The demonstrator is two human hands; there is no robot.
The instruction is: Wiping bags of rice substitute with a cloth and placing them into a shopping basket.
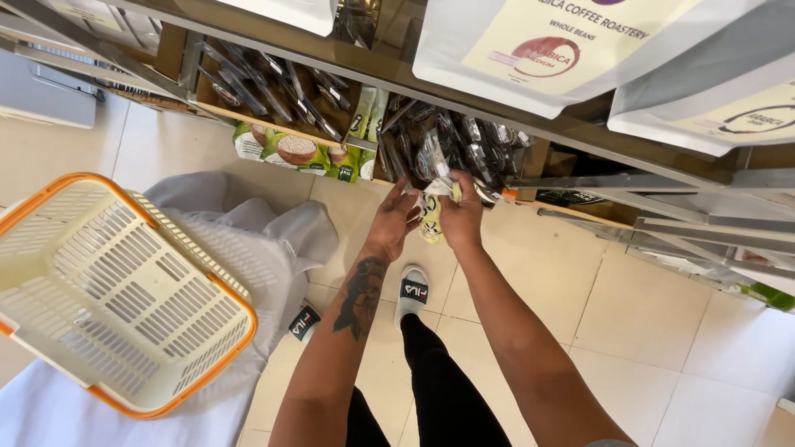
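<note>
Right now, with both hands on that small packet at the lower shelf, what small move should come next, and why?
Probably draw the small yellow-and-white packet clear of the shelf. The left hand and right hand both grip it just below the row of dark glossy packets, while the cream plastic basket with orange rim sits empty at left.

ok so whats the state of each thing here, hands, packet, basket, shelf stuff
left hand: grip closed on the small packet
right hand: grip closed on the same packet
small packet: held upright between both hands, off the shelf
basket: nothing in it, tilted
dark packets: packed on the lower shelf
white bags: on the upper shelf
</note>
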